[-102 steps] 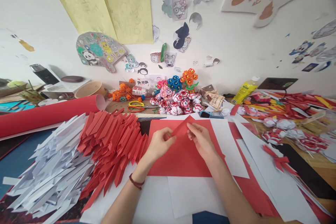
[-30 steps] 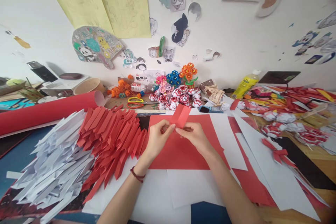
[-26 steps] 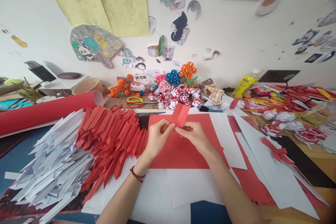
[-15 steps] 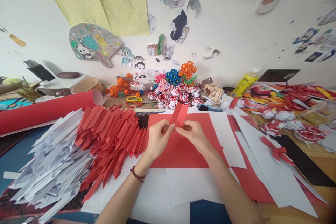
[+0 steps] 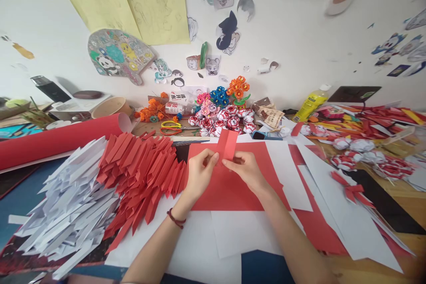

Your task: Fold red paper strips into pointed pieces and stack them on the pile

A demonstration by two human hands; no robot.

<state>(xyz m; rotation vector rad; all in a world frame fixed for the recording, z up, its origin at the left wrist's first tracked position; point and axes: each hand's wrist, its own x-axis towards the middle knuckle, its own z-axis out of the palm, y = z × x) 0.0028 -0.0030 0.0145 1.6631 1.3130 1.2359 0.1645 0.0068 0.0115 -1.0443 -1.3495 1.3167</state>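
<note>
Between my hands a small red paper strip [image 5: 227,144] stands up, creased lengthwise. My left hand [image 5: 202,171] pinches its left edge between thumb and fingers. On the other side my right hand [image 5: 245,168] grips the lower right edge, thumb in front. Both hands are just over a large red paper sheet [image 5: 229,195] that lies on white sheets [image 5: 244,233]. To the left lies a thick heap of folded red paper strips [image 5: 140,168], and beyond it a heap of folded white paper strips [image 5: 71,204].
A red paper roll [image 5: 66,140] lies at the left. Along the wall stand red-and-white paper flowers [image 5: 229,117], yellow-handled scissors [image 5: 171,127] and a yellow bottle [image 5: 311,102]. White paper [image 5: 346,208] and a black flat object [image 5: 382,204] lie at the right.
My left thumb and fingers have shifted slightly left along the red strip, whose crease shows a little more opened out. The right hand is almost unmoved.
</note>
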